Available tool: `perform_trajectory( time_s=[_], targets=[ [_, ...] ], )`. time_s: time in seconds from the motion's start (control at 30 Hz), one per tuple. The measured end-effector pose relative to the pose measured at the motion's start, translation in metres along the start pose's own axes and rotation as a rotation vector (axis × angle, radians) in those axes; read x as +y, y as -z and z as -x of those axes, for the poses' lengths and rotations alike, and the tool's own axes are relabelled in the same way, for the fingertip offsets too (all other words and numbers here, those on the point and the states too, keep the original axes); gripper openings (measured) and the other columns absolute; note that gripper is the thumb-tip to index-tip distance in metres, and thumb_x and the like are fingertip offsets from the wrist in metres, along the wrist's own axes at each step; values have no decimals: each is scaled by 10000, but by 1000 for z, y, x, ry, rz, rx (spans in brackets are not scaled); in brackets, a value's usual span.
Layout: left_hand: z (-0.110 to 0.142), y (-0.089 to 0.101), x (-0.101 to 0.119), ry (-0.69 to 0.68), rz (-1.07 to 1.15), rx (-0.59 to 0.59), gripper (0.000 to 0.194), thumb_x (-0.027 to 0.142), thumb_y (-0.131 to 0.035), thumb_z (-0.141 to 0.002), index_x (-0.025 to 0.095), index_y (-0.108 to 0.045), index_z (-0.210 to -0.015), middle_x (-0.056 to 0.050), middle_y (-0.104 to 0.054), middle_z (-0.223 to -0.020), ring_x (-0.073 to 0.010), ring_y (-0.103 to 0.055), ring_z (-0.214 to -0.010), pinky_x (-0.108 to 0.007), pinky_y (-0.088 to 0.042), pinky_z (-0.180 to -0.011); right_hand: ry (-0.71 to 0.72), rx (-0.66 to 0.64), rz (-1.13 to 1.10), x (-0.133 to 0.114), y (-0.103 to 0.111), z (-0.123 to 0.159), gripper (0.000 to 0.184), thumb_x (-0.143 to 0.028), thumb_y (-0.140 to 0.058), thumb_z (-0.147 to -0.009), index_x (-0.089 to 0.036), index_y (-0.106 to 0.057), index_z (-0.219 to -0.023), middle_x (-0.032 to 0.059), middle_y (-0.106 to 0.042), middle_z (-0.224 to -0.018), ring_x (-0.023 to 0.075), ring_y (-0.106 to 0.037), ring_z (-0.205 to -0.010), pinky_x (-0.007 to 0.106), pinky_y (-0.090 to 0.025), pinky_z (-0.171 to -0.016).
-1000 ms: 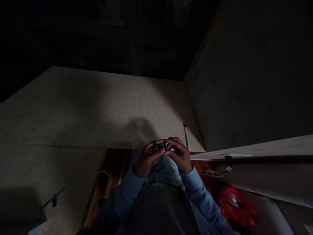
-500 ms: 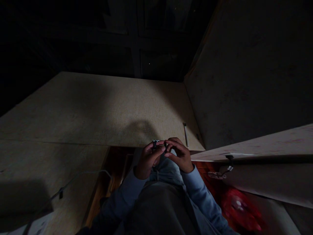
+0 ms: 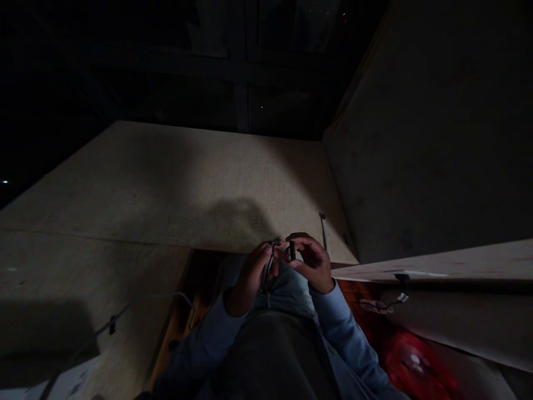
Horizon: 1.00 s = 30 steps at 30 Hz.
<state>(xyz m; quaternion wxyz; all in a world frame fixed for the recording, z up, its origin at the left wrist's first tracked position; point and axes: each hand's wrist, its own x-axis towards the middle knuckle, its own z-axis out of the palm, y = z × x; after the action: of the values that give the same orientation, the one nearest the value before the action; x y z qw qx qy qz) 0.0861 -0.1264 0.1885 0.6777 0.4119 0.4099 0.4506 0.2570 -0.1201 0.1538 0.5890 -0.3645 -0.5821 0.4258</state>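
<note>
In the head view my left hand point(image 3: 249, 278) is closed around a slim dark object point(image 3: 270, 268) with a shiny metallic top; its kind is too dim to make out. A small black block-like piece point(image 3: 292, 250) sits upright between the thumb and fingers of my right hand point(image 3: 311, 262). The two pieces are close together with a narrow gap between them, above my lap at the table's front edge. Just beyond my right hand, a thin light-handled tool with a small dark head point(image 3: 325, 230) lies on the table point(image 3: 233, 166).
A tall panel point(image 3: 428, 139) borders the table on the right. A grey cable point(image 3: 137, 300) with a black clip crosses the left surface. Lower right, a red plastic bag point(image 3: 416, 361) lies near a black plug with a cord point(image 3: 403, 283). The room is dim.
My hands have drawn slightly apart, and a gap now shows between the two pieces. The left-hand object has turned, showing its long dark body. The view has shifted a little.
</note>
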Motion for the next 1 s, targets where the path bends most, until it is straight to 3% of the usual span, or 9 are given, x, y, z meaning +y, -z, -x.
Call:
perform_trajectory(
  time_s=[0.1, 0.27, 0.53, 0.87, 1.0],
  targets=[
    [1, 5, 2, 12, -64, 5, 629, 747, -489, -852, 161, -705, -781, -46, -606, -632, -140, -458, -527, -289, -341, -509, -18, -43, -5, -6, -1, -5, 409, -432, -835, -773, -245, -705, -1113, 90, -707, -1027, 231, -693, -961, 386, -577, -858],
    [5, 5, 23, 38, -158, -60, 547, 689, -585, -834, 194, -588, -601, -17, -530, -597, -139, -434, -563, -280, -345, -548, 8, -89, -9, -18, 0, -11, 413, -394, -850, -768, -261, -733, -1141, 99, -741, -1060, 240, -699, -1029, 388, -581, -887],
    [3, 4, 36, 63, -266, -244, 487, 615, -594, -873, 173, -597, -670, 4, -512, -646, -137, -450, -653, -267, -373, -643, -27, -70, -129, -23, 11, -6, 491, -333, -894, -718, -268, -739, -1180, 109, -757, -1137, 237, -729, -1042, 329, -610, -823],
    [3, 5, 25, 17, -307, -204, 388, 519, -592, -925, 163, -742, -899, -35, -676, -833, -161, -595, -815, -240, -454, -756, -59, -36, -163, -20, 17, -4, 514, -293, -922, -676, -279, -753, -1162, 84, -777, -1123, 204, -742, -990, 301, -607, -857],
    [2, 5, 29, 1, -351, -216, 411, 514, -563, -942, 158, -762, -888, -48, -717, -837, -171, -629, -820, -249, -476, -775, -73, -65, -129, -18, 19, -3, 523, -317, -915, -687, -288, -746, -1181, 78, -780, -1115, 187, -740, -958, 294, -604, -855]
  ],
)
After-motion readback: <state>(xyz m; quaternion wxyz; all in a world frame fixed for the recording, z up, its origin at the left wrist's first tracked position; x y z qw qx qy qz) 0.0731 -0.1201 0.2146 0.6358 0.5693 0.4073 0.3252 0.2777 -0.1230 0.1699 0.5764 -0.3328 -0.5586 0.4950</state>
